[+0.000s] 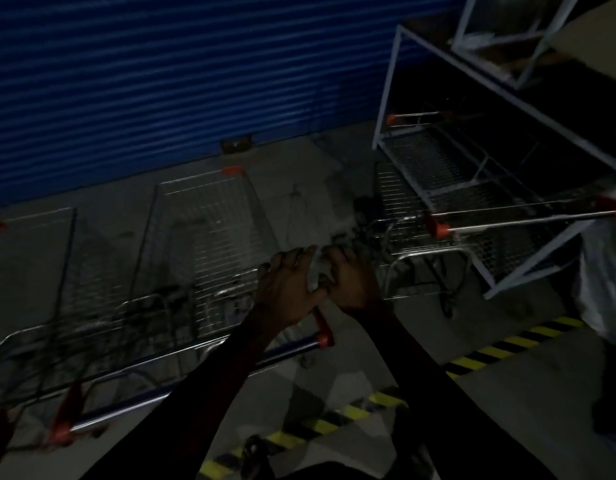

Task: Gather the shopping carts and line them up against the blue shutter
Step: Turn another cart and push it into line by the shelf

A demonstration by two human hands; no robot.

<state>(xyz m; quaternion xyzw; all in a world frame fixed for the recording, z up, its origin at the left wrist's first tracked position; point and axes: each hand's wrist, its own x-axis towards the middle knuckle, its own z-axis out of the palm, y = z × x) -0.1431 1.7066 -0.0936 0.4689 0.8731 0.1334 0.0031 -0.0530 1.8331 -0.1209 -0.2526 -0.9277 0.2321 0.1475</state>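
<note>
L hand (288, 292) & R hand (352, 280) meet over cart (209, 216), fingers curled round a pale scrap (317, 276). Cart faces blue shutter (161, 81).

Blue shutter (161, 81) was down, ribbed, spanning rear. Middle wire cart (209, 230), blue handle with orange caps, pointed nose toward shutter. Left cart (36, 271) stood just beside, parallel. Right cart (414, 209) stood apart, seemingly angled; light dim.

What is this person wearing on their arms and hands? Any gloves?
No gloves: the left hand and right hand are bare. Long dark sleeves seem to cover both arms down to the wrists. No ring, watch or marking shows in this dim light.
</note>
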